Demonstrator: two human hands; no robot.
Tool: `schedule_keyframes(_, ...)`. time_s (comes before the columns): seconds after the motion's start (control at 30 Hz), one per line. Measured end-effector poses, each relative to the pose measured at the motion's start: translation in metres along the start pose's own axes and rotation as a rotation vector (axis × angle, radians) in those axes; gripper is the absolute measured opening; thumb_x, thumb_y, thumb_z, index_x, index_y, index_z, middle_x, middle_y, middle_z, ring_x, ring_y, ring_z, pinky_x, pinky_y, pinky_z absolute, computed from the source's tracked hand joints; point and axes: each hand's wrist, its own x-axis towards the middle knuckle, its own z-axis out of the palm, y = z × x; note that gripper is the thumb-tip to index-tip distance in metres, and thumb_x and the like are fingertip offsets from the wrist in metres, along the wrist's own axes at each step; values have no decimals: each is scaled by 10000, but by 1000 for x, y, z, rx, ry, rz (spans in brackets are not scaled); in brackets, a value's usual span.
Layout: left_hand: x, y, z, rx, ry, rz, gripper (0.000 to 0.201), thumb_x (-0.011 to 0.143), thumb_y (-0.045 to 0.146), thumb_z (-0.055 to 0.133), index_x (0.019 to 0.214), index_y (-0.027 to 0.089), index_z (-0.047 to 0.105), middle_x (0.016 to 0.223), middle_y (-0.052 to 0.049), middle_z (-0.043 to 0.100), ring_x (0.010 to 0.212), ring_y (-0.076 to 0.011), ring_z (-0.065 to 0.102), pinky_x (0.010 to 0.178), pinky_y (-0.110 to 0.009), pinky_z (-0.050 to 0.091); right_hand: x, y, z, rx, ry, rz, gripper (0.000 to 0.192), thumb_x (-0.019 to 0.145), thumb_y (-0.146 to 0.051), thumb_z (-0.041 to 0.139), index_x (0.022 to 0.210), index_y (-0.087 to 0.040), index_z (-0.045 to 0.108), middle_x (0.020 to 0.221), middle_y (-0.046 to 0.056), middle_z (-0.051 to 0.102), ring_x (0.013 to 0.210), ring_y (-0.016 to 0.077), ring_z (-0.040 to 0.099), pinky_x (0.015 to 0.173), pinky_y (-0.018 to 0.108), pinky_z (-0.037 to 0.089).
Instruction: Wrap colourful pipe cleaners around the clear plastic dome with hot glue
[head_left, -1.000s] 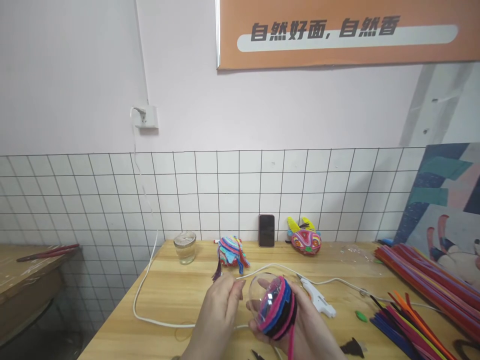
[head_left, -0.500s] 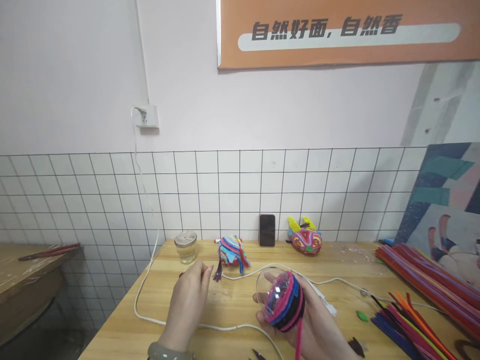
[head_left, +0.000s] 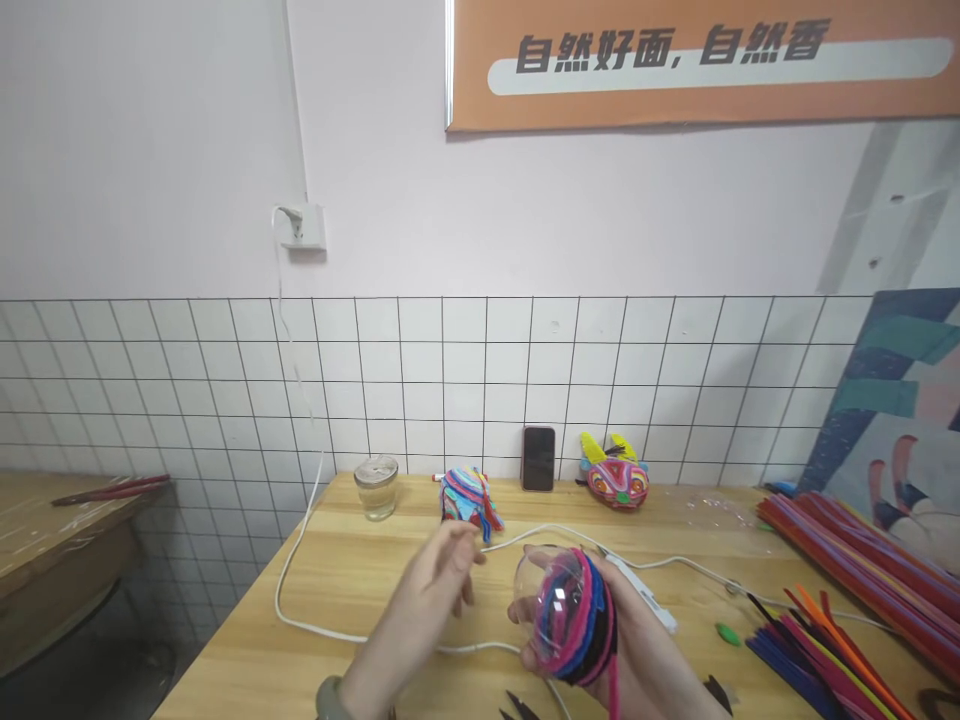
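Observation:
My right hand cradles a clear plastic ball from below and behind. Pink, blue and black pipe cleaners are wound around the ball's right half, and a pink end hangs down from it. To the left of the ball, apart from it, my left hand is raised over the table with loosely bent, parted fingers and nothing visible in them. Just beyond that hand is a striped, multicoloured pipe-cleaner piece, partly covered by the fingertips. Dark scissor-like tips show at the bottom edge.
A lidded glass jar, a phone and a decorated animal head with yellow ears stand along the wall. A white cable crosses the wooden table. Bundles of pipe cleaners lie at right, near a green leaf-shaped piece.
My left hand has moved right, closer to the ball, and its pinched fingers have loosened. My right hand still holds the ball, slightly lower. The view has shifted a little.

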Motion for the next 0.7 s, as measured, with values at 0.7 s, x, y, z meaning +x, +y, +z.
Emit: schedule_keyframes(0.7, 9, 0, 0, -771, 300, 27, 404, 801, 505, 612, 593, 182, 483, 517, 63, 458, 473, -79, 413, 472, -208, 335, -4, 1, 0, -68, -2, 154, 495, 948, -408, 362, 1303, -92, 501, 688, 143, 727, 695, 311, 694, 548, 408, 529)
